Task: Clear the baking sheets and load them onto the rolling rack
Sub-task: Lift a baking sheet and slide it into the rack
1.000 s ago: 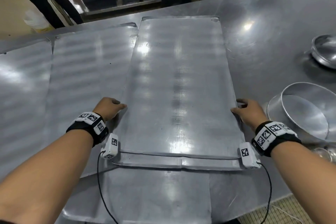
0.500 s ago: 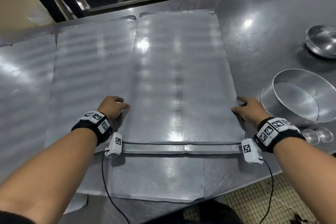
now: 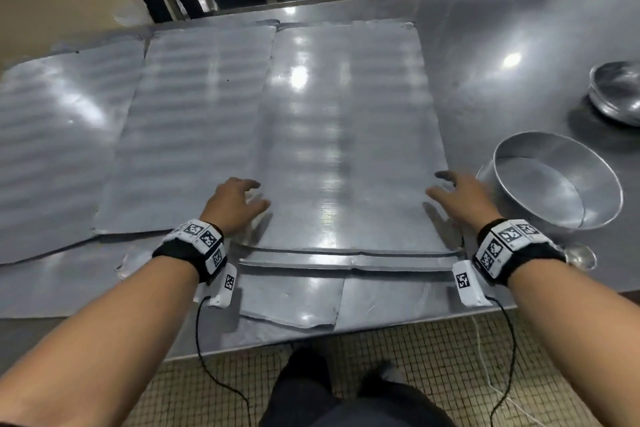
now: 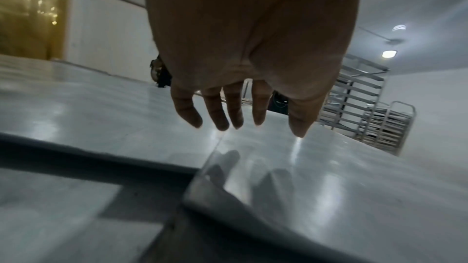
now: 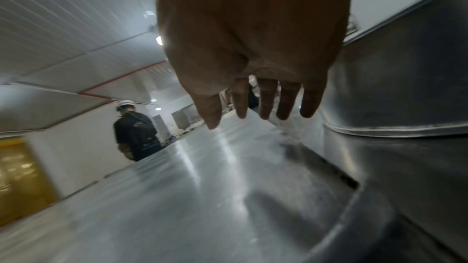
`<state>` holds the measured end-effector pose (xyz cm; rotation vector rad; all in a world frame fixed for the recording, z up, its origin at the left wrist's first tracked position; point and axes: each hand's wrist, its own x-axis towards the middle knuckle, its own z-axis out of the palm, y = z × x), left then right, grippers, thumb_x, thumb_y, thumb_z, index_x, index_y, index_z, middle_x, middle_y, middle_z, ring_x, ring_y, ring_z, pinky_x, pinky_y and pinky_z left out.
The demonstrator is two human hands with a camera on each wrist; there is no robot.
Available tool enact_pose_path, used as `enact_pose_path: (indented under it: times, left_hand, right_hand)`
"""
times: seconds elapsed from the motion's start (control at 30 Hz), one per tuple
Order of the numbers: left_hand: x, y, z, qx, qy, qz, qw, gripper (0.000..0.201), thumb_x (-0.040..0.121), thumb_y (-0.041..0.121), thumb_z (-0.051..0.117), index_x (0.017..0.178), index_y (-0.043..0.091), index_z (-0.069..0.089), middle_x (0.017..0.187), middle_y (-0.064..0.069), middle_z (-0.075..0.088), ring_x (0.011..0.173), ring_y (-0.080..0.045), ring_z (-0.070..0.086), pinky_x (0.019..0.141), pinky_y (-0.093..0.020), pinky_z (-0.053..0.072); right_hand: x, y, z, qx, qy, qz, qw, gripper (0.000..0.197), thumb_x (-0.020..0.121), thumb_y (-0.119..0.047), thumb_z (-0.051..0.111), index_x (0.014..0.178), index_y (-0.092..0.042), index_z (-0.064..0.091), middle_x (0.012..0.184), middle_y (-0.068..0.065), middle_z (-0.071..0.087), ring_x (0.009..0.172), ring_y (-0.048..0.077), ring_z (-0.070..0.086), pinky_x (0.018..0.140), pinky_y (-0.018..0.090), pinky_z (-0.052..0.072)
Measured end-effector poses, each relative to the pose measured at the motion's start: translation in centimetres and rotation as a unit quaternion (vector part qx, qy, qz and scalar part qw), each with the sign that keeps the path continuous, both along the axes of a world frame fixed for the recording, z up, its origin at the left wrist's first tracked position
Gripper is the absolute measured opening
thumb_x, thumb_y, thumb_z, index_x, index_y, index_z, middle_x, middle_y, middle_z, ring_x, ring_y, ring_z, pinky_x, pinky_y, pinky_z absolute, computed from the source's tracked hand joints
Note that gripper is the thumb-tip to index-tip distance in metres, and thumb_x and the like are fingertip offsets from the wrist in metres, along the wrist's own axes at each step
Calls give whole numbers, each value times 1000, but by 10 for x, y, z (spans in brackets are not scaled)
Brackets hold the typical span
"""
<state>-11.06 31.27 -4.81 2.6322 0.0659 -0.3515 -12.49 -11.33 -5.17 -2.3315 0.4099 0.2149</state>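
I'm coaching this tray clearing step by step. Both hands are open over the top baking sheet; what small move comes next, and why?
Probably lower both hands and grip the long edges: the left hand and right hand hover open at opposite sides of the top baking sheet, holding nothing.

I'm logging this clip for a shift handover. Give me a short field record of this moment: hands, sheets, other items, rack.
left hand: open, fingers spread above the top sheet's left edge
right hand: open, above its right edge
top baking sheet: flat on the table, stacked on another sheet
other sheets: lying to its left
round pan: right of the right hand
small bowl: far right
rolling rack: beyond the table, left wrist view
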Motion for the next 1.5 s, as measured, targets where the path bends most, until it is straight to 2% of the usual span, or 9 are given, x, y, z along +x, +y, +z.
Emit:
enact_pose_path:
  times: [0.1, 0.23, 0.37, 0.5, 0.83, 1.1, 1.3, 1.4, 1.5]
  left_hand:
    - [-33, -25, 0, 18, -5, -35, 999, 74, 70, 76, 47, 125, 28, 62, 128, -2, 58, 117, -24, 55, 101, -52, 43]
    - [-70, -56, -3, 36, 16, -73, 997, 80, 66, 81, 51, 127, 31, 60, 126, 4, 56, 118, -18, 51, 99, -50, 43]
    - [-90, -71, -10, 67, 35, -97, 992, 74, 68, 76, 67, 128, 33, 60, 125, 5, 54, 119, -19, 49, 101, -47, 38]
    - [-97, -72, -17, 119, 10, -119, 986, 56, 75, 66, 68, 123, 37, 61, 124, 4, 52, 118, -20, 45, 98, -44, 31]
    - [-105, -61, -26, 68, -39, -162, 984, 30, 85, 53, 66, 101, 29, 70, 106, 6, 58, 103, -17, 51, 88, -35, 40]
    - [-111, -51, -35, 31, -66, -193, 979, 36, 84, 58, 65, 103, 27, 70, 105, 7, 59, 102, -16, 53, 88, -37, 42]
    - [-105, -19, -31, -11, -113, -19, 993, 57, 86, 59, 61, 130, 23, 57, 134, -4, 49, 126, -26, 42, 105, -46, 38]
    - [-97, -2, -34, -40, -64, 65, 995, 72, 85, 53, 65, 144, 16, 43, 146, -12, 36, 136, -32, 33, 110, -48, 35]
    - [-89, 12, -45, -132, 12, 110, 985, 84, 78, 52, 69, 147, 16, 36, 147, -11, 41, 134, -32, 41, 109, -46, 39]
  right_hand:
    - [-21, 19, 9, -15, -19, 90, 996, 47, 90, -37, 69, 134, -21, 61, 137, 2, 60, 125, 20, 55, 105, 34, 41]
    - [-51, 40, 3, -31, -12, 190, 981, 47, 89, -39, 70, 131, -20, 64, 130, 1, 62, 118, 19, 57, 98, 30, 42]
    - [-75, 56, -12, -34, 18, 257, 966, 53, 84, -46, 74, 129, -21, 65, 126, -1, 60, 112, 16, 57, 98, 32, 46]
    - [-91, 69, -30, -89, 17, 281, 955, 55, 77, -50, 76, 126, -26, 66, 121, -5, 60, 109, 15, 56, 99, 41, 48]
    - [-111, 87, -41, -118, -6, 190, 975, 23, 83, -41, 73, 105, -33, 74, 103, -11, 63, 98, 14, 57, 95, 43, 49]
    - [-131, 97, -36, -117, 13, 140, 983, 28, 83, -40, 75, 108, -28, 74, 108, -7, 66, 102, 15, 61, 94, 37, 51]
    - [-136, 72, -33, -65, -21, -45, 997, 42, 86, -48, 69, 121, -26, 66, 128, -2, 54, 117, 18, 55, 104, 42, 45]
    - [-130, 44, -43, -7, -12, -156, 988, 59, 79, -47, 74, 132, -28, 56, 139, 3, 51, 116, 20, 59, 99, 50, 51]
    - [-126, 26, -53, 23, 20, -190, 981, 67, 79, -40, 76, 138, -21, 50, 136, 9, 60, 116, 31, 61, 96, 54, 53]
